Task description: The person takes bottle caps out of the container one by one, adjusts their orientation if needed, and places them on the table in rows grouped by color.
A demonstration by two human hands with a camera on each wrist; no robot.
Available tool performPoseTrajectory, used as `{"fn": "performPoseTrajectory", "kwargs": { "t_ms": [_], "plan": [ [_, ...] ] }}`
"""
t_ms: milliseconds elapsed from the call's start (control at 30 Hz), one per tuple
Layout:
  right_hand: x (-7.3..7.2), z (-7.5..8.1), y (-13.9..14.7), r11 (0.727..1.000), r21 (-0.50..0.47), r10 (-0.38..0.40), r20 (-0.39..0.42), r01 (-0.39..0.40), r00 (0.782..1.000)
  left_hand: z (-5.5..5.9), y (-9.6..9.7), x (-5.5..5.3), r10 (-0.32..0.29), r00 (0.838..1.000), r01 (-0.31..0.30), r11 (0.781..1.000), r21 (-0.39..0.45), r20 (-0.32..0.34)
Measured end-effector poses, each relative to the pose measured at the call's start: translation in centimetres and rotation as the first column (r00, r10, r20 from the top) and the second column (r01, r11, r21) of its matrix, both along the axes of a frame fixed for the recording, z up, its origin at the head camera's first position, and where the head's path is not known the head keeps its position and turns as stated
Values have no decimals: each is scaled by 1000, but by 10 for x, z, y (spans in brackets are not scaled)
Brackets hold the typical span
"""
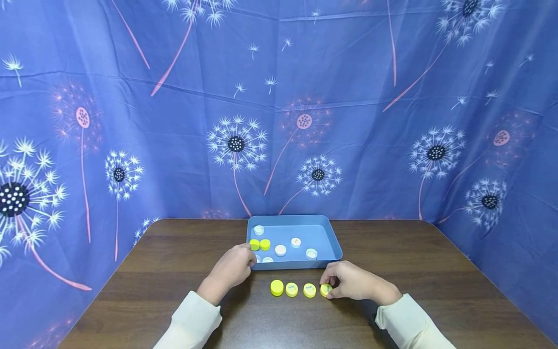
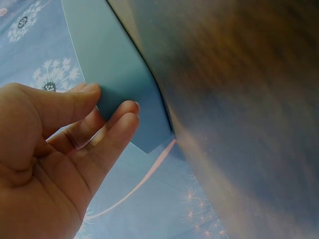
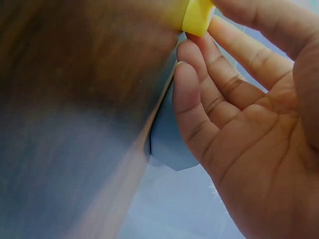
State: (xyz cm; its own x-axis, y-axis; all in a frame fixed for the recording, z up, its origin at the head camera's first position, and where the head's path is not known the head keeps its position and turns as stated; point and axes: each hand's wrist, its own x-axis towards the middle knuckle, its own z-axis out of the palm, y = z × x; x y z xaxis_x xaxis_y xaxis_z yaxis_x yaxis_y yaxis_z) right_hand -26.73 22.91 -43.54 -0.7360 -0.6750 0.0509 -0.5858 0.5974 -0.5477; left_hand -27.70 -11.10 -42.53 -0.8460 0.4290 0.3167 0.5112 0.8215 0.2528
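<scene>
My left hand is at the near-left corner of a shallow blue tray. In the left wrist view its thumb and curled fingers hold the corner and rim; fingertips beyond the rim are hidden. My right hand pinches a yellow bottle cap with print on top, between thumb and finger, on the table. This cap appears at the top of the right wrist view. It ends a row with a plain yellow cap and printed yellow caps to its left.
Inside the tray lie two yellow caps and several white caps. The brown wooden table extends around the tray. Behind it hangs a blue cloth with a dandelion pattern.
</scene>
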Motion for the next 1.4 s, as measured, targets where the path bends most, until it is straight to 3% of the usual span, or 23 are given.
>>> {"fn": "performPoseTrajectory", "kwargs": {
  "t_ms": [367,1400],
  "plan": [
    [1,2,-2,1000,-9,16,-27,-17,1000,2,-1,1,7,1000,-7,1000,5,16],
    [0,8,-3,1000,-9,-21,39,21,999,3,-3,-4,15,999,-14,1000,-6,39]
  ]
}}
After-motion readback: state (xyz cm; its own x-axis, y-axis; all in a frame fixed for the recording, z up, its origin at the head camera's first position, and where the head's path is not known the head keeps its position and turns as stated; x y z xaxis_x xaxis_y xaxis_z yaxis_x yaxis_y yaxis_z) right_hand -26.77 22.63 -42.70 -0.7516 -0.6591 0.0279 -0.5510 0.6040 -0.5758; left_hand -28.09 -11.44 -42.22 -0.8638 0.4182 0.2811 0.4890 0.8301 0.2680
